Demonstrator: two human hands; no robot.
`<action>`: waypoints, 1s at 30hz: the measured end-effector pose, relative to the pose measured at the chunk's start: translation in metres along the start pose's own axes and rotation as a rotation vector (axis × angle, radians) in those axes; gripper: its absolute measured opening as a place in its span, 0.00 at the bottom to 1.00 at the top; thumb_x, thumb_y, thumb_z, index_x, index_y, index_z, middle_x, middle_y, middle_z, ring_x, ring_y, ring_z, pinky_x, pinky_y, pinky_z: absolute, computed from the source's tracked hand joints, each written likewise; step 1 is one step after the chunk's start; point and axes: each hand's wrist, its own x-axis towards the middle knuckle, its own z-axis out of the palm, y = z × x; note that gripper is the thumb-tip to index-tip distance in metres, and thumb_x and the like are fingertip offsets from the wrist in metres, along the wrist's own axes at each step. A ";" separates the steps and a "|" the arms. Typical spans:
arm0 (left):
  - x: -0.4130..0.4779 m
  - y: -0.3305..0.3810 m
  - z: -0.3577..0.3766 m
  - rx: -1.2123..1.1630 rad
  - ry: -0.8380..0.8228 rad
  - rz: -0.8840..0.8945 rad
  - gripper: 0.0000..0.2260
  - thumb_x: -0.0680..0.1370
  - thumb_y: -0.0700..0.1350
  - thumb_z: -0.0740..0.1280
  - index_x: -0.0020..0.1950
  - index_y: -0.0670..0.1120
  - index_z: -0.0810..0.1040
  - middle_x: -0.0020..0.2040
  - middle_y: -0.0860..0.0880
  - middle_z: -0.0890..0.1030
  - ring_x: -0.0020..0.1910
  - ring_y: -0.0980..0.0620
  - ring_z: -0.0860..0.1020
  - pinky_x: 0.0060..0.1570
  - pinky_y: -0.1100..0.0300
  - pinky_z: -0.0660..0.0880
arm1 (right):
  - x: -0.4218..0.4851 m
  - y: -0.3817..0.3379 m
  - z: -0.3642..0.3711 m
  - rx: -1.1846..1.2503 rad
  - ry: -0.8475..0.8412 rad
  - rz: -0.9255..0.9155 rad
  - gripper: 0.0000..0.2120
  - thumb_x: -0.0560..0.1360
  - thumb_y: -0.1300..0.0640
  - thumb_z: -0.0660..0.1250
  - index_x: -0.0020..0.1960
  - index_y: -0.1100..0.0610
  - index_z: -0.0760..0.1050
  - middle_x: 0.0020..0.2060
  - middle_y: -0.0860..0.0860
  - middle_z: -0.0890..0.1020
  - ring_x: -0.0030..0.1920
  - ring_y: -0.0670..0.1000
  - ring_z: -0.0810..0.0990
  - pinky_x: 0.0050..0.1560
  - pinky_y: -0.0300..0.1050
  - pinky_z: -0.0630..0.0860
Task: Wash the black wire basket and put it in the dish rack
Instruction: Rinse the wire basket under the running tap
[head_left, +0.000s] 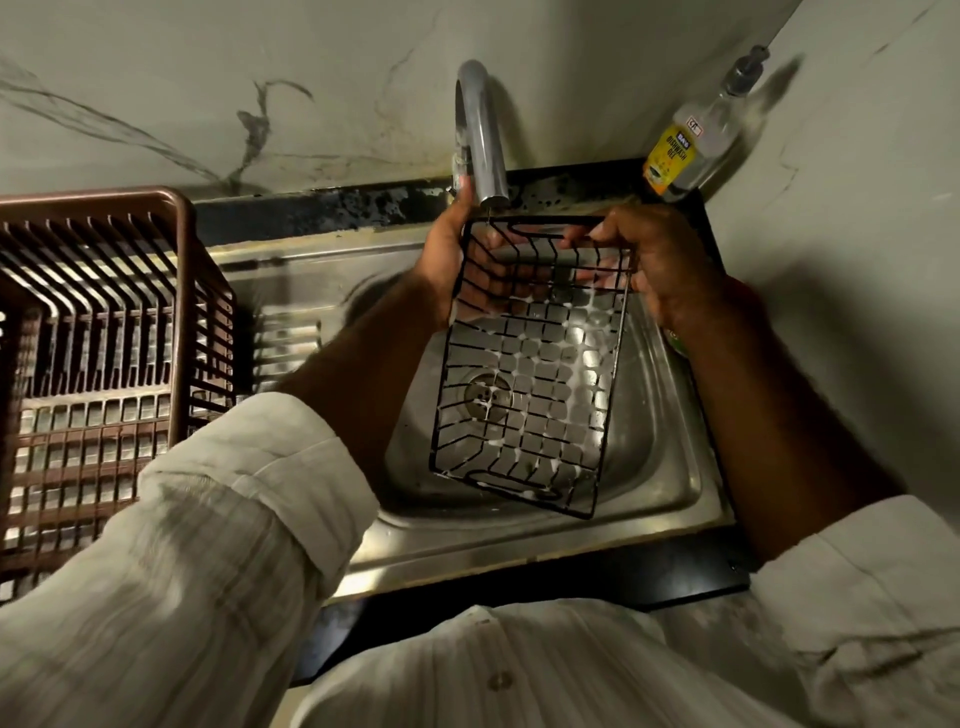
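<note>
Black wire basket (530, 364) is held tilted over the sink (670, 467), in the middle of the frame, with its far end raised just under the spout of the faucet (480, 140) and its near end hanging low above the basin. It is gripped at the raised end from both sides: the left hand (447, 249) is curled round the upper left corner, and the right hand (660, 265) is wrapped over the top rim at the upper right, so neither hand is free.

White foam (592, 306) is seen clinging to the crossings of the grid, thickest along the right half, so the soaping is judged to be done and the rinse to be the step in hand. The slant is probably chosen so that water from the spout would run down the whole length and carry the suds to the drain (480, 395) below; whether water is flowing cannot be told.

The dish rack (179, 312) is set at the left of the frame, just beside the sink, presumably so that the wet basket need only be carried a short way. A bottle of dishwash gel (691, 145) is stood in the upper right corner against the wall, apart from the hands.

Counted: one basket, one rack, one faucet, one drain, one bottle, two hands.
</note>
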 end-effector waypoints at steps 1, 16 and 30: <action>0.001 -0.001 0.000 -0.017 0.000 -0.005 0.41 0.79 0.71 0.43 0.66 0.42 0.79 0.59 0.35 0.82 0.59 0.36 0.81 0.60 0.42 0.76 | 0.003 0.002 0.001 0.019 0.009 0.000 0.15 0.68 0.56 0.66 0.48 0.65 0.81 0.48 0.54 0.87 0.52 0.55 0.86 0.56 0.62 0.81; 0.021 -0.009 0.003 0.332 0.316 0.195 0.09 0.83 0.38 0.57 0.47 0.47 0.74 0.44 0.43 0.80 0.39 0.47 0.81 0.41 0.52 0.79 | 0.018 0.015 0.010 -0.152 0.311 -0.106 0.10 0.67 0.47 0.67 0.36 0.51 0.83 0.41 0.53 0.87 0.47 0.54 0.86 0.58 0.58 0.79; -0.006 0.002 -0.020 0.088 0.054 0.109 0.20 0.76 0.50 0.58 0.62 0.40 0.78 0.52 0.37 0.81 0.51 0.36 0.80 0.53 0.45 0.77 | 0.028 0.023 0.010 0.277 -0.019 0.054 0.06 0.69 0.56 0.66 0.42 0.56 0.80 0.50 0.55 0.87 0.54 0.58 0.86 0.55 0.59 0.82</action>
